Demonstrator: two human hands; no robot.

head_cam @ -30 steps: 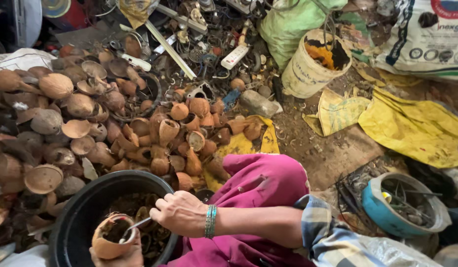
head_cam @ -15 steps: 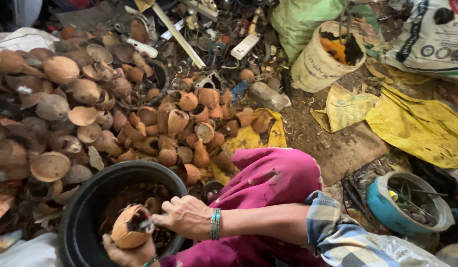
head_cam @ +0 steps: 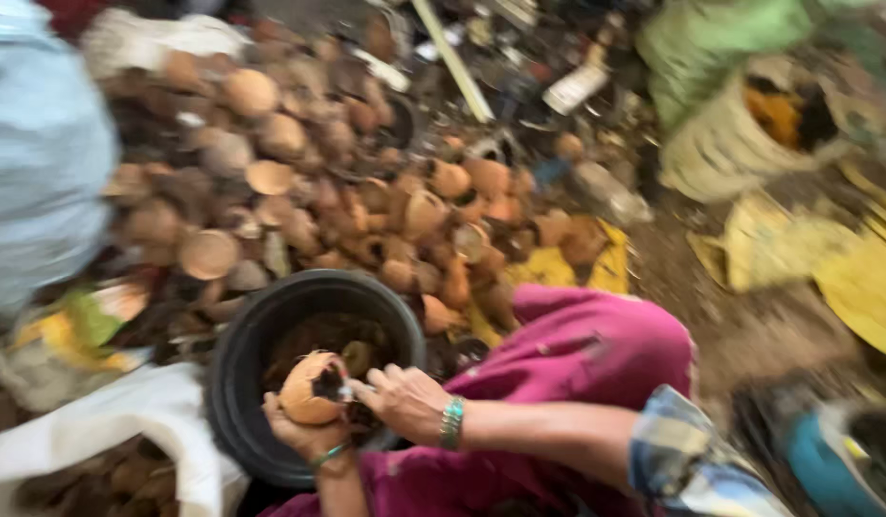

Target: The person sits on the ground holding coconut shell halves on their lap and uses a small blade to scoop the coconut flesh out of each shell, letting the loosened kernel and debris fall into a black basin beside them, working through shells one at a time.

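Observation:
My left hand (head_cam: 304,438) cups a brown coconut shell (head_cam: 312,387) over the black bucket (head_cam: 237,354). My right hand (head_cam: 403,402), with a green bangle at the wrist, holds a small tool whose tip pokes into the shell's opening. The tool itself is mostly hidden by blur and by my fingers. The bucket holds dark scrapings and shell bits. My knee in pink cloth (head_cam: 596,354) lies right of the bucket.
A large heap of coconut shells (head_cam: 337,201) spreads behind the bucket. A white sack (head_cam: 117,421) lies at the lower left, a pale blue cloth (head_cam: 31,153) at the far left. Yellow sheets (head_cam: 845,268), a tan sack (head_cam: 740,124) and a blue container (head_cam: 835,450) are on the right.
The view has swung and blurred. The shell in my left hand has risen slightly over the bucket, and my right hand stays at its opening with the tool.

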